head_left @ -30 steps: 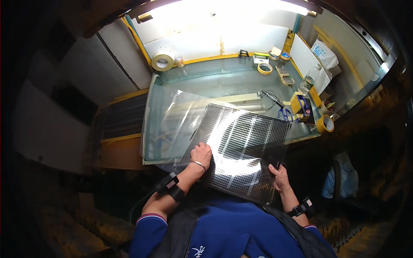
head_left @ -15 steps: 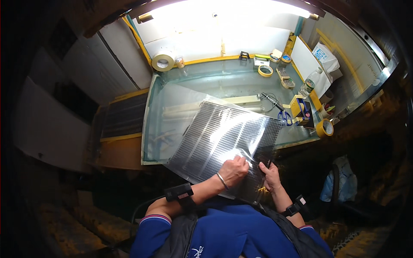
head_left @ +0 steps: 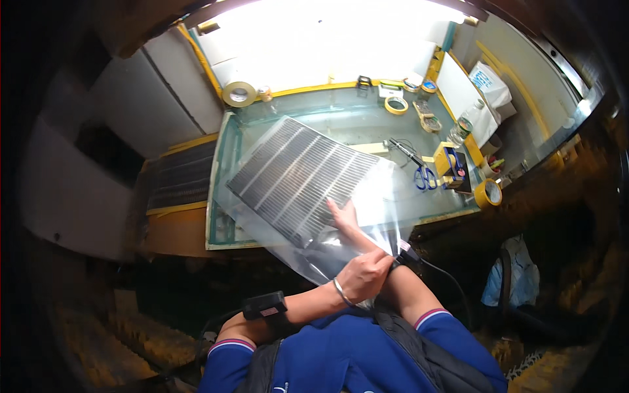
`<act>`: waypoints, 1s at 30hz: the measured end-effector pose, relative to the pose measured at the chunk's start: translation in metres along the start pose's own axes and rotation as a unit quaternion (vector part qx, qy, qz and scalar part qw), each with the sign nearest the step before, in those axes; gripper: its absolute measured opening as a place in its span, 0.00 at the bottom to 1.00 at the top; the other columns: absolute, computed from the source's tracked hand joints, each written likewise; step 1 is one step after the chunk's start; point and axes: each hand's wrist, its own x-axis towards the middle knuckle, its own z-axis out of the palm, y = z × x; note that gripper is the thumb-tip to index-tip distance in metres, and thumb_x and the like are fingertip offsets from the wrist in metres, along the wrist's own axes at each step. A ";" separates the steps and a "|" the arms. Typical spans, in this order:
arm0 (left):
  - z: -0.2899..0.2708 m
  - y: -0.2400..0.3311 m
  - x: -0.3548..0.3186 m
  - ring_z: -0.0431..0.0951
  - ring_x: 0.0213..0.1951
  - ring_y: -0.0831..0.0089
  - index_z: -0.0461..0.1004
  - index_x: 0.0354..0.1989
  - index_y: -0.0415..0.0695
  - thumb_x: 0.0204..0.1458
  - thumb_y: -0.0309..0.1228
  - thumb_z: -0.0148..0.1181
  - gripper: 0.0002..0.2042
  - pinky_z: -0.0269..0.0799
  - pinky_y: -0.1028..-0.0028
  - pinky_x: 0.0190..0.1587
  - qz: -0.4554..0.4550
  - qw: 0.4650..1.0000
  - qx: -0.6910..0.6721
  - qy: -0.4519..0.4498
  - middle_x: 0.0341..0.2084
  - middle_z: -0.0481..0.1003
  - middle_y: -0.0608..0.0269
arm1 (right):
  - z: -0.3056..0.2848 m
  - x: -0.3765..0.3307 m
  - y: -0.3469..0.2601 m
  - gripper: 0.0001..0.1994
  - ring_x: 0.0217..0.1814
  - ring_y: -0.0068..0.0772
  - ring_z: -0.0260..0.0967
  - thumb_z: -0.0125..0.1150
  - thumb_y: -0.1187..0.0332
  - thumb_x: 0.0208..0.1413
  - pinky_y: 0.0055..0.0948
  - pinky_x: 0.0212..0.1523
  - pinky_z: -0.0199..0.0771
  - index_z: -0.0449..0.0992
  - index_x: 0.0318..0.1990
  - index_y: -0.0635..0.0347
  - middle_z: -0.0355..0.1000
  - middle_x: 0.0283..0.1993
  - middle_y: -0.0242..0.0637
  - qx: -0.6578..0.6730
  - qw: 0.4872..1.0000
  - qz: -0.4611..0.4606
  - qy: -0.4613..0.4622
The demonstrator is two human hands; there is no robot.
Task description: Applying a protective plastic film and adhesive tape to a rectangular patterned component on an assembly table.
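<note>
A dark sheet with a fine grid and pale stripes (head_left: 295, 177) lies tilted over the glass tabletop. Clear plastic film (head_left: 252, 229) spreads around its near edges and, glaring, past its right side. My left hand (head_left: 363, 275) is closed, pinching the film low in front of my body and over my right forearm. Reaching further in, my right hand (head_left: 344, 215) holds the sheet's right edge, its thumb lying on top; its other fingers are hidden. Film covers part of the right forearm, and I cannot tell whether that arm is under or inside it.
The glass-topped light table (head_left: 216, 190) has blue scissors (head_left: 424, 178), a black pen-like tool (head_left: 406, 152), a yellow tape dispenser (head_left: 447, 164) and a water bottle (head_left: 464, 126) at right. Tape rolls stand behind, including a wide one (head_left: 239, 94). Another tape roll (head_left: 488, 192) sits at the right corner.
The gridded sheet has moved left and away from me, and the film has come apart from its right side. My right hand reached forward and left; my left hand came nearer my body.
</note>
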 end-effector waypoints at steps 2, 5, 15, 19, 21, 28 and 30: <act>-0.003 -0.003 -0.006 0.73 0.25 0.62 0.72 0.35 0.36 0.44 0.18 0.56 0.09 0.71 0.69 0.28 -0.019 1.000 -0.007 0.023 0.24 0.69 0.56 | 0.008 0.003 -0.006 0.26 0.54 0.34 0.64 0.60 0.62 0.56 0.44 0.39 0.73 0.59 0.59 0.54 0.66 0.53 0.37 0.001 1.000 0.002 -0.021; -0.005 -0.002 -0.006 0.73 0.24 0.62 0.73 0.36 0.36 0.44 0.19 0.59 0.08 0.71 0.70 0.28 -0.062 0.997 -0.029 0.036 0.22 0.69 0.56 | 0.005 0.010 -0.019 0.29 0.50 0.39 0.67 0.62 0.63 0.53 0.38 0.35 0.76 0.58 0.59 0.62 0.66 0.53 0.42 -0.020 0.994 0.017 -0.104; -0.018 -0.107 -0.136 0.69 0.47 0.71 0.68 0.46 0.42 0.41 0.41 0.71 0.27 0.66 0.70 0.46 -0.703 0.592 -0.202 0.339 0.44 0.69 0.57 | -0.177 -0.092 -0.037 0.17 0.31 0.26 0.73 0.54 0.69 0.56 0.26 0.28 0.78 0.65 0.52 0.64 0.73 0.37 0.41 -0.145 0.979 -0.039 0.140; 0.007 -0.125 -0.176 0.72 0.50 0.66 0.71 0.44 0.45 0.47 0.37 0.66 0.18 0.68 0.62 0.52 -0.638 0.448 -0.592 0.206 0.43 0.73 0.60 | -0.206 -0.168 -0.004 0.30 0.45 0.40 0.67 0.61 0.76 0.44 0.33 0.43 0.71 0.58 0.58 0.61 0.63 0.50 0.47 -0.408 0.883 -0.163 0.165; 0.019 -0.114 -0.180 0.75 0.46 0.67 0.72 0.43 0.44 0.51 0.33 0.61 0.12 0.73 0.68 0.47 -0.604 0.446 -0.649 0.119 0.41 0.75 0.60 | -0.182 -0.188 -0.017 0.39 0.60 0.46 0.56 0.67 0.74 0.37 0.42 0.58 0.58 0.56 0.62 0.58 0.56 0.58 0.49 -0.526 0.811 -0.255 0.032; -0.026 -0.057 -0.093 0.71 0.23 0.85 0.73 0.32 0.48 0.55 0.41 0.58 0.10 0.68 0.84 0.23 -0.577 0.482 -0.653 0.087 0.23 0.73 0.73 | -0.077 -0.175 -0.090 0.23 0.58 0.34 0.64 0.62 0.68 0.43 0.51 0.67 0.43 0.72 0.52 0.51 0.69 0.54 0.33 -0.491 0.663 -0.525 -0.210; -0.039 -0.056 -0.078 0.72 0.23 0.85 0.73 0.29 0.49 0.52 0.45 0.59 0.13 0.69 0.86 0.24 -0.589 0.479 -0.633 0.149 0.21 0.73 0.74 | -0.056 -0.150 -0.128 0.14 0.39 0.31 0.75 0.61 0.72 0.45 0.36 0.45 0.73 0.77 0.43 0.55 0.76 0.39 0.34 -0.407 0.668 -0.564 -0.263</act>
